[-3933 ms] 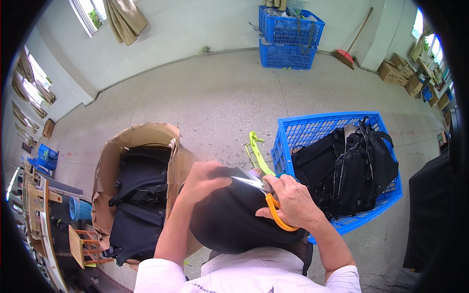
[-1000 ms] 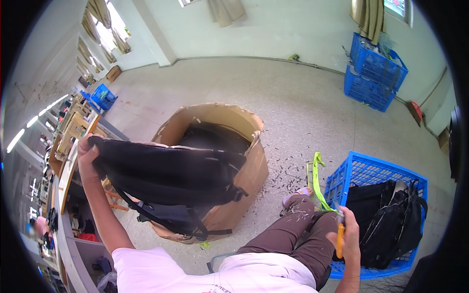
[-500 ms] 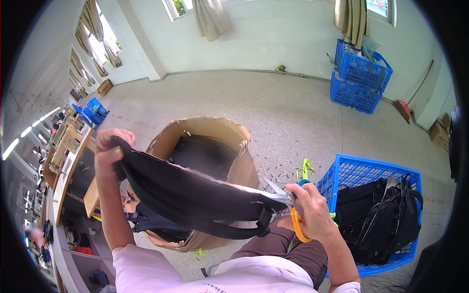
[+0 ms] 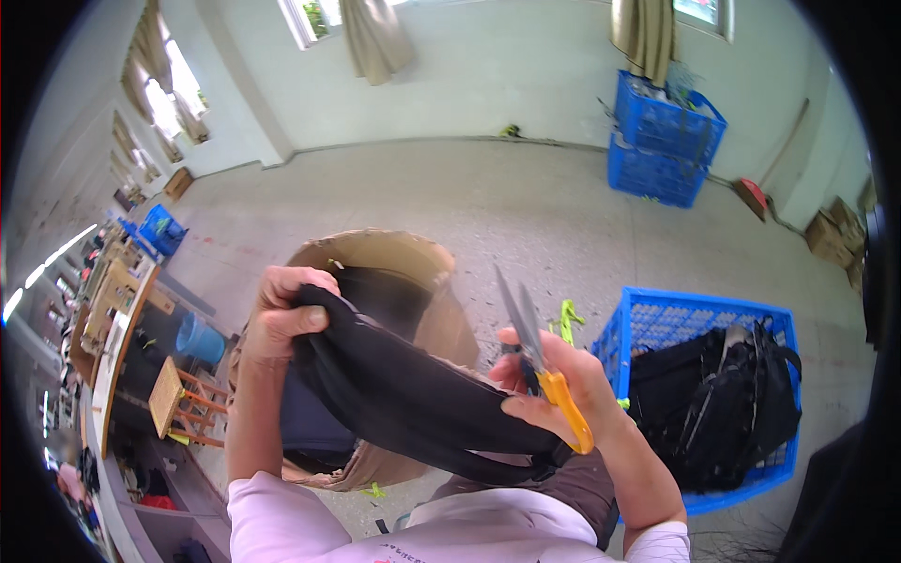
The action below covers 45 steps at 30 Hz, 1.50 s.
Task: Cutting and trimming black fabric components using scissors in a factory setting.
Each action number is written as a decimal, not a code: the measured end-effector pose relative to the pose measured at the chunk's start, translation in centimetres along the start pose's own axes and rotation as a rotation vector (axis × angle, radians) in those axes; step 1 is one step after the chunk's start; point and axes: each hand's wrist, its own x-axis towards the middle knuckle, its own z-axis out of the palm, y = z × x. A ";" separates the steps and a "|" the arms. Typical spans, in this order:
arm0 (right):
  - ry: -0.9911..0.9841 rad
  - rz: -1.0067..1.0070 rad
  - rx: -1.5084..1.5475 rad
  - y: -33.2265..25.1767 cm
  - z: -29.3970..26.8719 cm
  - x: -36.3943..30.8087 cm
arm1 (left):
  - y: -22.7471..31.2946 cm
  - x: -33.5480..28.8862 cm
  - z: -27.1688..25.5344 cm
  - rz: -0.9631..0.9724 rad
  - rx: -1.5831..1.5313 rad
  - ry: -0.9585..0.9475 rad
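Note:
My left hand (image 4: 293,314) is closed on one end of a black fabric bag piece (image 4: 413,385), padded and curved, with a thin webbing strap along its lower side. The piece is stretched across in front of me, above a cardboard box (image 4: 450,324). In my right hand (image 4: 572,385) is a pair of scissors (image 4: 530,333) with an orange handle, its blades slightly apart and pointing up, away from the fabric. The right fingers are beside the pale upper edge of the piece; whether they also pinch it I cannot tell. Dark fabric lies inside the box.
To my right stands a blue crate (image 4: 699,305) holding several black bags (image 4: 723,403). Stacked blue crates (image 4: 662,141) are by the far wall. At left are a wooden stool (image 4: 167,399), a blue bucket (image 4: 200,338) and a workbench (image 4: 122,347). Scraps and a neon-yellow strip (image 4: 568,321) lie on the floor.
My left hand has moved right and lower, bringing the bag piece closer. The scissors have come off the fabric's edge and turned upward. The view has shifted a little.

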 end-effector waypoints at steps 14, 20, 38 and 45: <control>0.231 0.434 -0.343 4.9 -4.6 -10.9 | -17.7 3.2 9.6 -0.472 -0.225 -0.213; -0.054 0.588 -0.620 4.7 -6.7 -13.1 | -19.3 2.3 9.4 -0.429 -0.301 -0.114; -0.236 0.323 -0.783 5.2 -4.9 -9.7 | -16.4 -2.7 7.1 -0.355 -0.137 0.183; -0.311 0.286 -0.864 4.5 -4.0 -8.8 | -15.9 -4.8 6.3 -0.298 -0.098 0.282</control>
